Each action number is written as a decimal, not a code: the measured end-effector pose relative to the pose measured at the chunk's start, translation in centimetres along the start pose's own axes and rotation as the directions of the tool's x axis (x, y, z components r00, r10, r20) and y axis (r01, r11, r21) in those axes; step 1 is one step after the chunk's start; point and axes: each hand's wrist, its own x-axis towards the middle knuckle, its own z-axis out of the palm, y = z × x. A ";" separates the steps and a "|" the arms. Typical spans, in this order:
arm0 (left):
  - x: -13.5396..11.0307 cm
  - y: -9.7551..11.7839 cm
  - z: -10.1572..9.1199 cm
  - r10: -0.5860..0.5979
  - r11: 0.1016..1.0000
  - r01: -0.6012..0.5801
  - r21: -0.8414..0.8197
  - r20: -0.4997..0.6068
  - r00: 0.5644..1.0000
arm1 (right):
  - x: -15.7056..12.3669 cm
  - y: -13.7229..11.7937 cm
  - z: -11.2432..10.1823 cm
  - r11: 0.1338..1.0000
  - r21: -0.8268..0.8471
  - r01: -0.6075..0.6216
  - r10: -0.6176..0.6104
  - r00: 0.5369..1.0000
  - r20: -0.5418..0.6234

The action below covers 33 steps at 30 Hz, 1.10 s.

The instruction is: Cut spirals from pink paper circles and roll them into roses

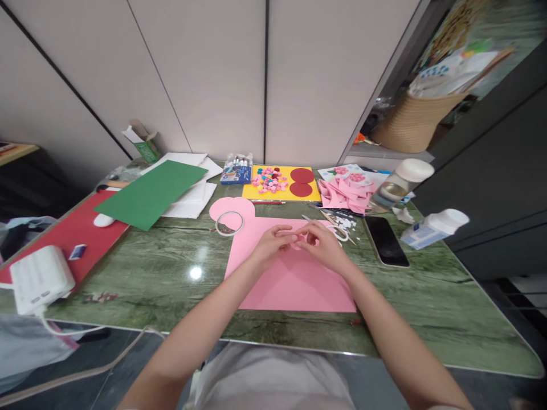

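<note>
My left hand (pixel 272 242) and my right hand (pixel 325 244) meet over a pink paper sheet (pixel 294 285) lying on the green table (pixel 171 273). Both hands have their fingers pinched together on a small pink paper piece (pixel 298 238) held between them. Scissors (pixel 331 226) lie just beyond my right hand, touching white scraps. A roll of tape (pixel 229 223) rests on a pink round cutout (pixel 233 208) to the left of my hands.
A green sheet (pixel 151 192) and white sheets lie at the back left, with a red mat (pixel 64 236) and white power bank (pixel 40 278). Yellow sheet (pixel 280 182) with small coloured pieces and red circles, pink scraps (pixel 346 193), phone (pixel 386 240), a jar and a bottle (pixel 433 228) stand right.
</note>
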 end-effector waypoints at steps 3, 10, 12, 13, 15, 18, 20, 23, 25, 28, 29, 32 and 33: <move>0.2 0.1 -0.3 0.014 1.000 -0.014 -0.006 0.002 1.000 | 0.0 0.0 -0.1 0.999 0.029 -0.014 0.014 1.000 -0.011; 0.0 0.4 -0.5 -0.018 0.999 0.017 0.028 0.021 1.000 | 0.1 0.0 0.0 0.998 0.054 -0.027 0.029 0.999 -0.024; -0.1 0.6 -0.6 -0.048 0.998 0.046 0.045 0.042 0.998 | 0.1 0.1 0.0 0.997 0.069 -0.025 0.026 0.999 -0.021; -0.1 0.7 -0.6 -0.064 0.997 0.061 0.055 0.056 0.996 | 0.1 0.1 -0.1 0.997 0.079 -0.024 0.026 1.000 -0.017; -0.1 1.0 -0.7 -0.093 0.993 0.087 0.077 0.086 0.992 | 0.1 0.1 -0.3 0.995 0.098 -0.027 0.027 1.000 0.004; -0.2 1.3 -0.9 -0.131 0.987 0.117 0.109 0.132 0.983 | 0.1 0.1 -0.7 0.991 0.127 -0.041 0.034 0.998 0.057; -0.4 1.5 -1.0 -0.160 0.982 0.139 0.132 0.162 0.974 | 0.1 0.0 -0.9 0.988 0.147 -0.054 0.040 0.994 0.098; -0.6 1.9 -1.1 -0.209 0.968 0.169 0.183 0.226 0.952 | 0.1 0.1 -1.1 0.983 0.174 -0.061 0.027 0.981 0.192; -0.8 2.1 -1.0 -0.234 0.957 0.174 0.232 0.267 0.935 | 0.1 0.2 -1.2 0.981 0.188 -0.055 0.005 0.966 0.259; -0.8 2.1 -0.9 -0.232 0.955 0.167 0.245 0.263 0.936 | 0.1 0.3 -1.3 0.983 0.176 -0.045 -0.009 0.956 0.292; -0.8 2.0 -0.8 -0.221 0.962 0.169 0.217 0.245 0.944 | 0.1 0.3 -1.3 0.985 0.166 -0.044 -0.006 0.958 0.287; -0.6 1.4 -0.7 -0.197 0.977 0.176 0.119 0.192 0.962 | 0.0 0.3 -1.3 0.991 0.129 -0.040 0.007 0.969 0.246; -0.5 1.2 -0.7 -0.193 0.979 0.177 0.102 0.178 0.965 | 0.0 0.3 -1.3 0.993 0.116 -0.032 0.005 0.974 0.225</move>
